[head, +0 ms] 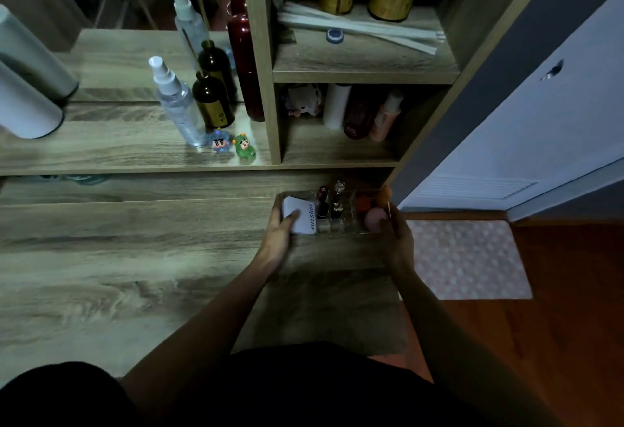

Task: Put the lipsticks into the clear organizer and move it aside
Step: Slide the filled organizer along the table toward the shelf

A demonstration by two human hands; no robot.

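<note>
The clear organizer [337,229] sits at the right end of the wooden desk [135,257], near its back edge. Two dark lipsticks [329,202] stand upright in its middle slots. A white box [300,218] fills its left part, and pink and orange sponges [374,217] lie in its right part. My left hand [278,235] grips the organizer's left end, thumb on the white box. My right hand [395,239] grips the right end beside the pink sponge.
A raised shelf behind the desk holds a clear spray bottle [175,102], a dark bottle [212,102], a red bottle [244,61] and two small figurines [233,146]. Cubbies [337,115] with bottles stand right of them. A pink mat [469,257] lies on the floor.
</note>
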